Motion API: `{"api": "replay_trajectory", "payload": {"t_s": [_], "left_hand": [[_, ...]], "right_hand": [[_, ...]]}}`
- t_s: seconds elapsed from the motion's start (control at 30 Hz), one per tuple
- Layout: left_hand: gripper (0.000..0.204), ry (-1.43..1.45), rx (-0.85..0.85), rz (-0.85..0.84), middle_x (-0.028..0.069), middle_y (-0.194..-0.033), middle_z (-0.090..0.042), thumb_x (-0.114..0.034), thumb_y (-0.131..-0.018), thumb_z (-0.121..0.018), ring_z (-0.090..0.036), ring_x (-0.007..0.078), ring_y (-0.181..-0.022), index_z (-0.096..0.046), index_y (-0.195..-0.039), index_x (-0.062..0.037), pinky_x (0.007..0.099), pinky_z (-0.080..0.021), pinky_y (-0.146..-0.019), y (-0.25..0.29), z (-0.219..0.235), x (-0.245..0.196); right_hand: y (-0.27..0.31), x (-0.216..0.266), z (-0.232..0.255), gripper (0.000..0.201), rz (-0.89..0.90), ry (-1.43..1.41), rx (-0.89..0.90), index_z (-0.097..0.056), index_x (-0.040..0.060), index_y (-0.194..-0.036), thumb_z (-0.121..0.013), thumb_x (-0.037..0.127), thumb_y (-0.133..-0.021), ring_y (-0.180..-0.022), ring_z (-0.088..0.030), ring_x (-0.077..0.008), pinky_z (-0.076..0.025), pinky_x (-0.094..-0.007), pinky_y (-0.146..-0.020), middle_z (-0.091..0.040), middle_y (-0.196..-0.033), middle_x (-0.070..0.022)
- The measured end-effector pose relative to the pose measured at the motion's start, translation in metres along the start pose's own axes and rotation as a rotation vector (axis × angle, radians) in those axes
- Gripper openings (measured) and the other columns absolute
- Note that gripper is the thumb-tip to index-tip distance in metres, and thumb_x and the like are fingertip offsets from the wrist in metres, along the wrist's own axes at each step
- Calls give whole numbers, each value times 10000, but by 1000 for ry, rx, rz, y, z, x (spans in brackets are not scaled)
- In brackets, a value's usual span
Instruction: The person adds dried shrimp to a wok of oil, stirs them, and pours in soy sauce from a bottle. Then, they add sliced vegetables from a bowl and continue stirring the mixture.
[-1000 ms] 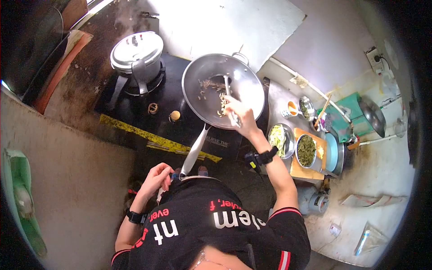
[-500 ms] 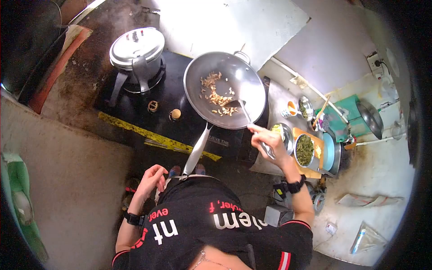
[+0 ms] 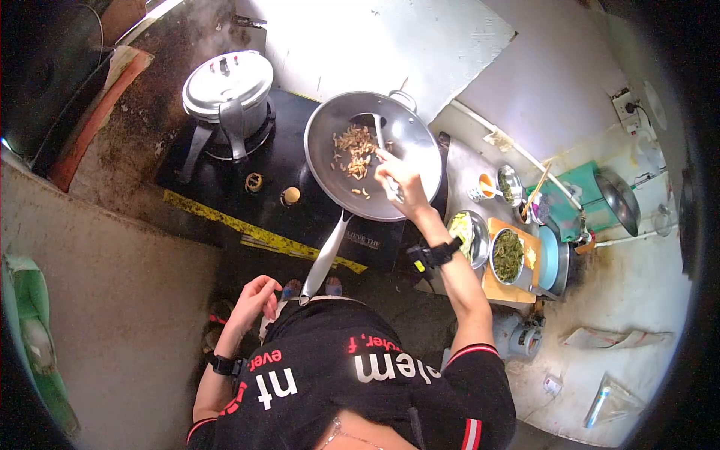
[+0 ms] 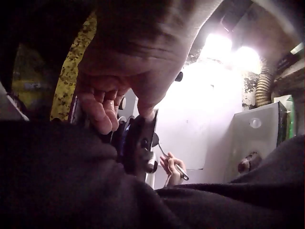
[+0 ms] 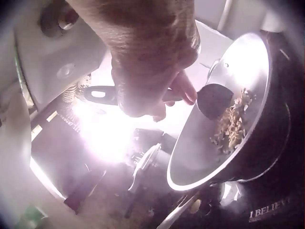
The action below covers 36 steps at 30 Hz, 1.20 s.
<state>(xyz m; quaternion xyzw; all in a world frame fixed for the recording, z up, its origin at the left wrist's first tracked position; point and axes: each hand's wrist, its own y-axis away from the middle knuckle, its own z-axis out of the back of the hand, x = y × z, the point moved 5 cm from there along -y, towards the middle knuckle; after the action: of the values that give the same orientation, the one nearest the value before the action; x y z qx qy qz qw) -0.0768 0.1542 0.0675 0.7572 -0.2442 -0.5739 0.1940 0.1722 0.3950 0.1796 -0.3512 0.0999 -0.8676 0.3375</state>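
My right hand (image 3: 403,186) grips the handle of a spatula (image 3: 379,133) over a large grey wok (image 3: 322,142) on the stove. Small browned strips of food (image 3: 358,141), possibly meat, lie heaped in the wok's bottom. In the right wrist view the dark, broad spatula blade (image 5: 214,101) is beside the food, and the fingers curl round its handle. By my waist, my left hand (image 3: 257,298) hangs with loosely curled fingers, nothing in them. It is just left of the end of the long wok handle (image 3: 327,255), apart from it.
A pressure cooker (image 3: 229,94) stands on the left burner. On the right counter are a bowl of pale cut vegetables (image 3: 463,232), a bowl of dark greens (image 3: 508,255) on a cutting board (image 3: 501,291), a cup (image 3: 480,189) and a blue basin (image 3: 550,264). A gas cylinder (image 3: 521,336) stands below.
The right hand swung out to the wok's right rim with the spatula, then back over the wok. The food is now gathered closer in a heap. The left hand has barely moved.
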Motion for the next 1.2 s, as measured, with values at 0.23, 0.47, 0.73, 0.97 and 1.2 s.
{"api": "replay_trajectory", "payload": {"t_s": [0.23, 0.47, 0.73, 0.97, 1.2], "left_hand": [[268, 33, -8, 7, -5, -526, -509, -278, -932, -444, -501, 74, -410, -522, -880, -27, 179, -391, -373, 1, 1, 3], [273, 5, 16, 19, -11, -519, -505, -283, -931, -445, -497, 73, -406, -517, -870, -26, 179, -397, -379, -8, -4, 1], [288, -17, 68, 25, -3, -517, -516, -302, -921, -465, -502, 77, -396, -519, -868, -24, 180, -396, -368, -13, -2, -4], [302, 11, 58, 67, -1, -517, -510, -317, -923, -456, -508, 87, -399, -516, -868, -25, 185, -400, -368, -11, 9, 8], [317, -37, 110, 120, 5, -524, -507, -344, -911, -474, -505, 89, -399, -513, -860, -33, 199, -389, -363, -21, 13, 18]], "right_hand": [[43, 30, 10, 117, 317, 78, 206, -542, 11, -766, -605, -24, -674, -761, -633, -270, -507, -312, -679, -579, -1108, -192], [81, 63, 29, 129, 163, 114, 301, -540, 41, -786, -614, 37, -680, -874, -624, -299, -525, -337, -735, -571, -1100, -198], [41, 7, 16, 81, 33, 109, -46, -550, 18, -749, -561, -39, -691, -876, -612, -319, -484, -360, -733, -619, -947, -199], [51, 35, 17, 101, 22, 43, 32, -562, 26, -774, -592, -24, -691, -877, -619, -315, -494, -342, -715, -612, -967, -219], [57, 49, 8, 130, 36, 74, 132, -556, 38, -768, -614, -18, -666, -817, -623, -319, -503, -340, -700, -592, -1064, -197]]}}
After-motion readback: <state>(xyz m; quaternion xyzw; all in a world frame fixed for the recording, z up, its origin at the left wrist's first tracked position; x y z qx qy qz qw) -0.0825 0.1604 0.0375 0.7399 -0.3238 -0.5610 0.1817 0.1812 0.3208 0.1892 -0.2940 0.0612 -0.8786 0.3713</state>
